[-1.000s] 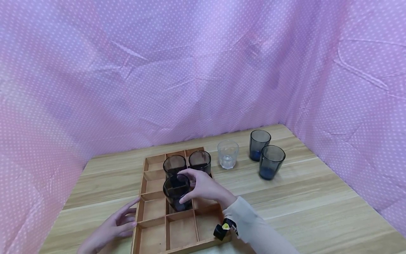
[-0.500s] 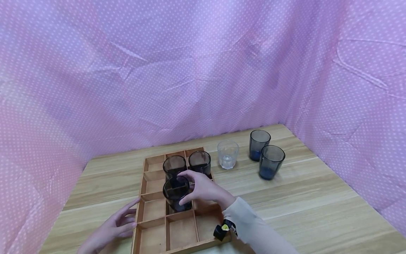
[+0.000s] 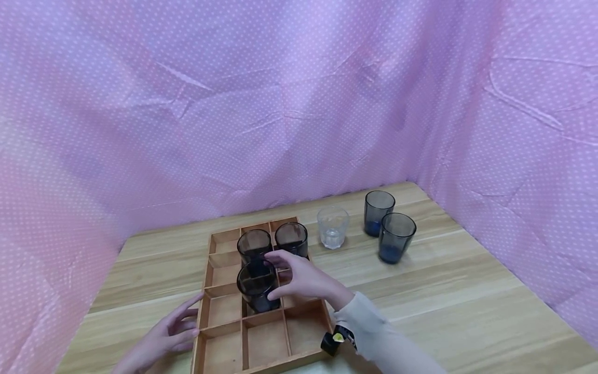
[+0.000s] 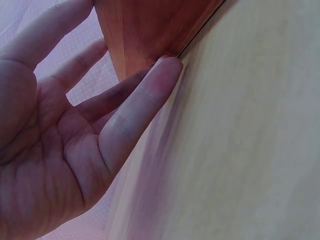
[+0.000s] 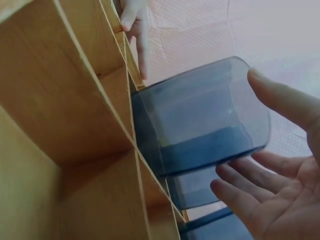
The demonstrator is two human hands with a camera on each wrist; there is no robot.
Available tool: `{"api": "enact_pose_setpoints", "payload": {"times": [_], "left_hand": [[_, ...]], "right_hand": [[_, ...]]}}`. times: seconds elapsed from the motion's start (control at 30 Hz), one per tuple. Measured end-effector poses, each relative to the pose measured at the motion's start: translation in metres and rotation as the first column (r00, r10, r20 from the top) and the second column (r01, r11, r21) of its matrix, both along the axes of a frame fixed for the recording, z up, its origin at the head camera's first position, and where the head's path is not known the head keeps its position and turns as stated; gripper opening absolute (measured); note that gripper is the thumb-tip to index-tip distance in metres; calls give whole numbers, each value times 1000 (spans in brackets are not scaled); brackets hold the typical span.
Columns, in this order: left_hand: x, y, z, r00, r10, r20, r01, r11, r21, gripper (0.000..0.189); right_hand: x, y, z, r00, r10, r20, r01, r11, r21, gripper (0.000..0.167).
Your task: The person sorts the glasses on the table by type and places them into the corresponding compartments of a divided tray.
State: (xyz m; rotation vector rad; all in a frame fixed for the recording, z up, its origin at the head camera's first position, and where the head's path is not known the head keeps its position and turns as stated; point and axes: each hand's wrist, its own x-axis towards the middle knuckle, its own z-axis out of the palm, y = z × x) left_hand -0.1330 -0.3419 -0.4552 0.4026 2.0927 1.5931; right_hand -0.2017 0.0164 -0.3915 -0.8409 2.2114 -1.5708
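A dark tinted drinking glass (image 3: pixel 254 296) stands upright in a middle-column compartment of a wooden divided tray (image 3: pixel 265 344). Around its right side lies my right hand (image 3: pixel 306 280), thumb and fingers spread loosely. In the right wrist view, the thumb tip is right at the rim of the glass (image 5: pixel 200 120), and the other fingertips lie along its lower side. My left hand (image 3: pixel 165 335) touches the tray's left outer wall with extended fingers; the left wrist view shows the thumb (image 4: pixel 160 82) against that wooden side. Two more dark glasses, one middle (image 3: pixel 254 243) and one right (image 3: pixel 291 238), stand farther back in the tray.
Right of the tray, a clear glass (image 3: pixel 333 228) stands on the wooden table (image 3: pixel 444 291). Two blue-grey glasses, one behind (image 3: pixel 378 210) and one in front (image 3: pixel 396 239), stand close together beyond it. A pink dotted cloth (image 3: pixel 280 104) hangs behind and beside the table.
My right hand has loosened from the dark glass and drawn slightly to the right, its thumb and fingers wider apart. The head view has shifted a little; the left hand stays at the tray.
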Motion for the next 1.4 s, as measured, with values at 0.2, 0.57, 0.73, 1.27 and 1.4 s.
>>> {"api": "enact_pose_setpoints", "payload": {"times": [0.2,0.57,0.73,1.27,1.4], "left_hand": [[1,0,1,1000,3,14,-3,1000,-4,75],[1,-2,-1,999,-43,-11,44,999,14,73],[0,-2,-2,999,-42,-4,42,999,15,73],[1,1,0,1000,-11,3,11,1000,-17,74],[2,2,1,1000,-8,3,8,1000,-10,74]], "right_hand": [[0,18,5,999,40,30,-38,996,-77,74],[-2,58,7,999,36,9,-35,996,-78,70],[-2,73,6,1000,13,-4,-13,997,-71,69],[-11,132,15,996,-37,-78,35,999,-27,65],[-15,148,20,988,-118,-98,115,993,-36,64]]}}
